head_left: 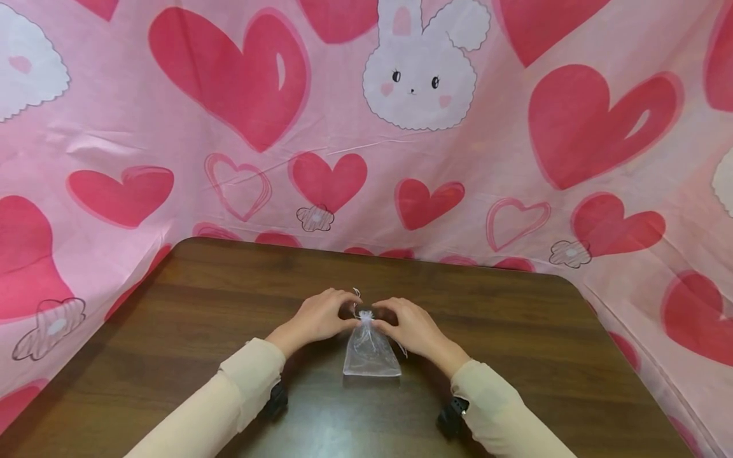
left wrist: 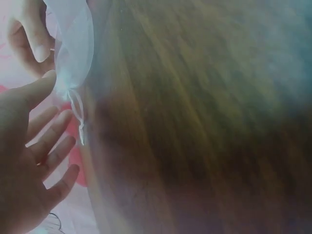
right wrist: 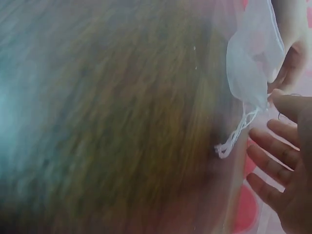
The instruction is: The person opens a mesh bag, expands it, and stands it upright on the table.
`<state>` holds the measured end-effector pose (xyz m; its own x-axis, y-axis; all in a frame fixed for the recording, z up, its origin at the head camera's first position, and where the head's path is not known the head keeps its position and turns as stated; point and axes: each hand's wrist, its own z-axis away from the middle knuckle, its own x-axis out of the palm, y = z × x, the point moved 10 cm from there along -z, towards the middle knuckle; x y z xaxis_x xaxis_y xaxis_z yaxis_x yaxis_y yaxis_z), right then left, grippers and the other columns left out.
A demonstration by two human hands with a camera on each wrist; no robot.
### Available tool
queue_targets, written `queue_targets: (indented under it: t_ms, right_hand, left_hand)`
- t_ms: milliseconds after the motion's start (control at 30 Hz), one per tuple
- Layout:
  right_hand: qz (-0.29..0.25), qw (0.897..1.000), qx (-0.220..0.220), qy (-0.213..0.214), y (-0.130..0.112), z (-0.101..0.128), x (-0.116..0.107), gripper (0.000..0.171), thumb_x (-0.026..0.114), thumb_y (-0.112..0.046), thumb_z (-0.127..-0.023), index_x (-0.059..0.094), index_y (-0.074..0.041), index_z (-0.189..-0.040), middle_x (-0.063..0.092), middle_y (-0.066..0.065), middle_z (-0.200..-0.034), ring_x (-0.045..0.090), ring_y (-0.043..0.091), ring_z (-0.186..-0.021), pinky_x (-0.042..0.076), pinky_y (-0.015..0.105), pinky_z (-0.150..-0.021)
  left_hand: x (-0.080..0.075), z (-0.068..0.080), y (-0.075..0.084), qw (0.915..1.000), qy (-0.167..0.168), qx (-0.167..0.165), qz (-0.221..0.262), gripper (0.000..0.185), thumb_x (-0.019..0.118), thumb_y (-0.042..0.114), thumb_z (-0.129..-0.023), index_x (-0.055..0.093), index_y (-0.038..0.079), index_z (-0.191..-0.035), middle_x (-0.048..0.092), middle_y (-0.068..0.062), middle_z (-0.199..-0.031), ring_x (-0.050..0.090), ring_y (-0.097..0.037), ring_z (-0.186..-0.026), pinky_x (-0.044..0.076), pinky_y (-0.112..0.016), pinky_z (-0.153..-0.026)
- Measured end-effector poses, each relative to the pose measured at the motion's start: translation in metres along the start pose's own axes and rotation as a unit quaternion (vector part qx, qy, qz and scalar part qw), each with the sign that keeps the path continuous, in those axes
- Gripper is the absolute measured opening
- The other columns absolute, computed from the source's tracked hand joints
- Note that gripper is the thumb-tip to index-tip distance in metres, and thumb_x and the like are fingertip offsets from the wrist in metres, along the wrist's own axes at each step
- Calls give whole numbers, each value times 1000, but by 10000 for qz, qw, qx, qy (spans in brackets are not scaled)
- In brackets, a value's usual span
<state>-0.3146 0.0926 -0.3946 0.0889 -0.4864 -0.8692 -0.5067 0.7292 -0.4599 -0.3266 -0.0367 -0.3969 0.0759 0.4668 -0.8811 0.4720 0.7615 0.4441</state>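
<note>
Sleeves [head_left: 252,375] frame our pouch [head_left: 371,353]; left hand [head_left: 317,316] and right hand [head_left: 412,327] pinch its gathered neck, so we tug the strings [right wrist: 236,134] evenly outward.

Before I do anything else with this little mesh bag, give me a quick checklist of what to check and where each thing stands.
1. Organza bag lies flat on the table: ok.
2. Bag's neck gathered shut: ok, it looks cinched.
3. Left hand at the neck: ok, fingertips there; a firm pinch cannot be told.
4. Right hand at the neck: ok, same doubt about the grip.
5. Drawstring tail hangs loose by the right fingers: ok.
6. Anything inside the bag: cannot tell.
</note>
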Motion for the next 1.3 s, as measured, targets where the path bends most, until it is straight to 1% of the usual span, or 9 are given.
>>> queue_targets:
  t_ms: [167,300,467,600,733,833,1067,1200,1300]
  right_hand:
    - [-209,9995,80,-215,-1,-4,8,33,71,-27,-93,69,-9,-119,58,-10,-81,50,7,-65,43,27,-60]
    - [-320,9991,159,-248,-3,-3,14,27,73,-23,-91,70,-10,-115,57,-11,-77,48,5,-61,42,25,-56]
    - [-511,9986,143,40,-5,0,14,20,76,-16,-88,71,-11,-107,60,-10,-75,49,4,-61,42,25,-55]
    - [-871,9955,63,378,-10,7,7,19,75,-10,-88,72,-9,-106,64,-7,-78,51,6,-64,43,25,-57]
    - [-1328,9883,-10,748,-14,14,-4,19,73,-7,-89,71,-7,-108,69,-2,-86,58,11,-72,48,25,-63]
    - [-1556,9831,25,967,-14,18,-10,20,73,-6,-88,71,-6,-108,70,0,-88,61,11,-74,50,25,-66]
    - [-1977,9728,386,1143,-11,23,-14,9,73,-11,-90,74,-8,-99,71,0,-87,58,9,-67,48,25,-59]
    - [-2072,9683,510,1298,-13,27,-19,5,75,-12,-88,76,-8,-91,72,0,-84,58,9,-65,48,24,-58]
    - [-2096,9641,385,1585,-17,31,-29,4,77,-10,-86,75,-7,-87,71,0,-81,59,9,-64,49,25,-59]
  left_hand:
    - [8,-4,-1,9993,-229,-234,198,28,81,37,-82,74,20,-103,64,10,-84,57,-10,-81,48,-39,-71]
    - [15,-3,2,9986,-326,-246,324,22,81,35,-82,73,21,-97,66,14,-81,59,-6,-76,48,-37,-70]
    - [20,1,3,9968,-321,-348,641,19,81,31,-83,68,22,-93,68,14,-82,63,-6,-76,49,-38,-70]
    - [17,5,7,9954,-75,-275,919,18,81,25,-83,66,21,-92,68,11,-83,62,-6,-73,48,-37,-68]
    - [3,11,13,9940,262,-116,1055,16,80,20,-84,65,21,-92,66,12,-80,62,-6,-72,48,-36,-67]
    - [-9,15,18,9938,567,-47,959,17,79,18,-84,65,23,-93,64,14,-78,62,-6,-72,47,-34,-66]
    - [-27,25,32,9908,1222,184,544,23,83,18,-81,66,26,-94,63,14,-79,61,-7,-75,47,-31,-66]
    - [-34,31,42,9878,1449,379,433,26,84,17,-79,66,26,-95,64,14,-79,61,-6,-75,47,-28,-64]
    - [-36,34,44,9863,1479,332,657,28,84,17,-79,65,26,-97,64,18,-81,61,-5,-76,47,-28,-65]
